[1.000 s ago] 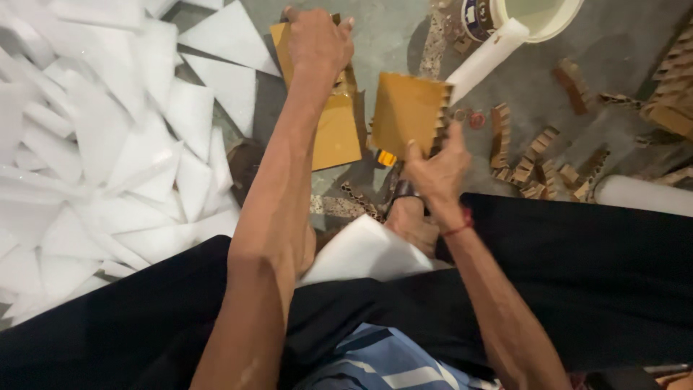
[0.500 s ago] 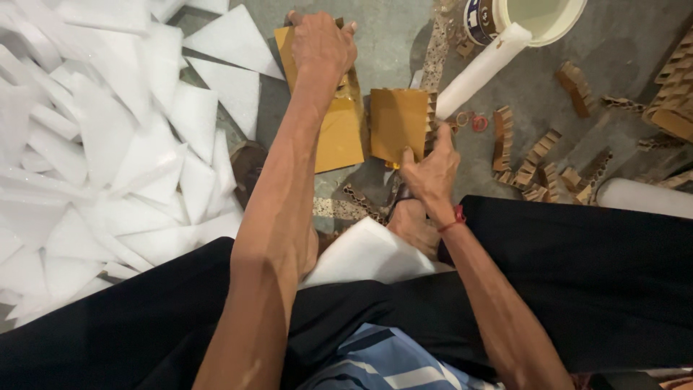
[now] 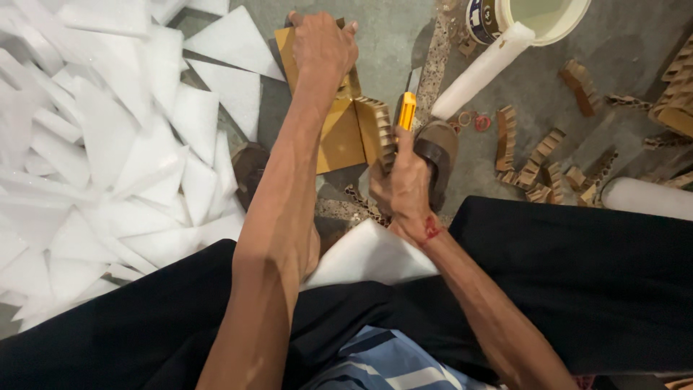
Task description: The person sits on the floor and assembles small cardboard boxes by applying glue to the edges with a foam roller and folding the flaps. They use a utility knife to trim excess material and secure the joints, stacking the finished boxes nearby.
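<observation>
My left hand reaches far forward and grips the top edge of a brown cardboard sheet that lies on the concrete floor. Closer to me, my right hand is closed around a yellow cutter knife, which points away from me. A smaller corrugated cardboard piece stands on edge between the sheet and the knife, against my right fingers. I cannot tell whether the blade touches it.
A big pile of white foam triangles fills the left. A foam roll and a white bucket lie ahead, a sandal by my right hand, cardboard scraps to the right, and a foam piece on my lap.
The small cardboard piece in my right hand has turned from flat-on to edge-on and moved left against the sheet. The yellow knife now shows above my hand. My left hand stayed put.
</observation>
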